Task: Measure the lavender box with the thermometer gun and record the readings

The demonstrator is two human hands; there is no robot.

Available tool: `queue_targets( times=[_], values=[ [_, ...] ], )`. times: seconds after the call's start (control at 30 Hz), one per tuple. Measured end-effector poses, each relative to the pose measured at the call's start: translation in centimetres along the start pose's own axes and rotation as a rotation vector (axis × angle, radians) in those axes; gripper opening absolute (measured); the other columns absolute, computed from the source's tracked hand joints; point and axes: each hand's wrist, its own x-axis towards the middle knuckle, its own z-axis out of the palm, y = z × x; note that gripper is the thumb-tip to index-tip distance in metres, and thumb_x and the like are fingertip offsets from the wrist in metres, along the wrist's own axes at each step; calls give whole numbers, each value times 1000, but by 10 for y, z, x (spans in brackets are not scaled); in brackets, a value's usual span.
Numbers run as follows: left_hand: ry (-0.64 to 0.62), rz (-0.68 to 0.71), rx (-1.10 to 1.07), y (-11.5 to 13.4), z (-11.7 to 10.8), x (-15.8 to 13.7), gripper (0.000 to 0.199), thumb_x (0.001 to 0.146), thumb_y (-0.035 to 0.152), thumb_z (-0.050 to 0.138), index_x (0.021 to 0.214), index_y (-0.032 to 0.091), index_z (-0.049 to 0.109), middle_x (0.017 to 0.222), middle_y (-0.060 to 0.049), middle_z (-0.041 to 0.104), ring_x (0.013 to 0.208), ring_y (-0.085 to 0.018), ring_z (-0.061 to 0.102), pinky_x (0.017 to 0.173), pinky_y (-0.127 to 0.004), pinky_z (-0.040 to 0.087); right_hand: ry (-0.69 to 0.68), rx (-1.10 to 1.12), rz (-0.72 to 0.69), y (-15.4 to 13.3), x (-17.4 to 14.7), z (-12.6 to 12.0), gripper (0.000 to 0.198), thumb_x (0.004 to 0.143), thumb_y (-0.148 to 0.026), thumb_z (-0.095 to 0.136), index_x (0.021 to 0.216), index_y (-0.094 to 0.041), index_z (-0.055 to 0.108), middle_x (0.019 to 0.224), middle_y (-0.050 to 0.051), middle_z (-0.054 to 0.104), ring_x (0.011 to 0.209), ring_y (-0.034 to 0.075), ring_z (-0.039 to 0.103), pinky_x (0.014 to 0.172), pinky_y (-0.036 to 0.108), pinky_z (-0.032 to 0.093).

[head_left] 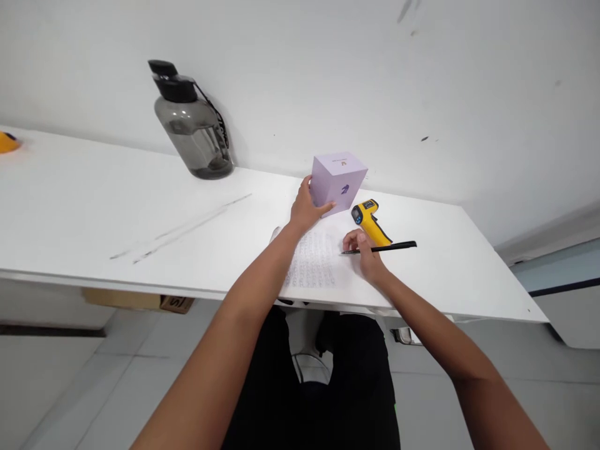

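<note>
My left hand (pixel 307 206) grips a lilac cardboard box (pixel 335 181), its thumb across the front face and its fingers along the left side. The box stands upright near the wall with a small dark purple print on its front. In my right hand (pixel 368 255) a black pen (pixel 396 246) lies between thumb and fingers, its tip pointing left over the edge of a sheet of paper (pixel 312 265). Rows of handwriting cover the sheet, and my left forearm hides part of it. A yellow infrared thermometer (pixel 372 226) rests just beyond my right hand, to the right of the box.
A large grey water bottle (pixel 194 134) with a black lid stands at the back left of the white table (pixel 84 206). An orange object (pixel 7 142) sits at the far left edge. Under the table there is a cardboard box (pixel 135 299).
</note>
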Motion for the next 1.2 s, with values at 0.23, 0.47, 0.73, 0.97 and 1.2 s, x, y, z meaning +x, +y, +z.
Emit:
queue_targets(
  times=[0.23,0.47,0.73,0.97,1.2],
  values=[
    [-12,4,27,1,1,-2,115,71,56,105,168,38,45,178,-18,56,159,-49,57,130,-67,49,-117,17,299,-3,-6,6,60,91,-85,69,78,-27,62,64,0,64,56,17,53,57,32,43],
    [5,0,-9,0,2,-1,115,69,53,107,167,40,48,177,-15,58,160,-49,55,132,-66,47,-118,-175,246,-15,-6,6,53,92,-67,67,59,-28,54,59,1,57,63,19,51,63,34,43],
    [-49,-34,125,14,-2,-6,113,78,57,98,173,41,38,182,-14,53,163,-45,55,130,-61,50,-142,-177,240,-10,-4,7,51,90,-65,65,59,-28,48,59,-1,51,63,18,46,65,35,40],
    [-66,-34,168,19,-3,-8,113,80,58,96,174,42,35,183,-14,53,162,-45,56,130,-61,52,-198,-169,225,-8,-4,5,51,90,-64,64,59,-27,48,61,0,53,65,18,48,67,36,39],
    [-67,-47,183,22,-3,-9,113,81,55,94,175,39,34,185,-14,51,165,-43,55,132,-59,51,-157,-177,209,-8,-4,8,49,90,-66,63,61,-28,51,61,0,52,65,19,48,67,37,41]
  ],
)
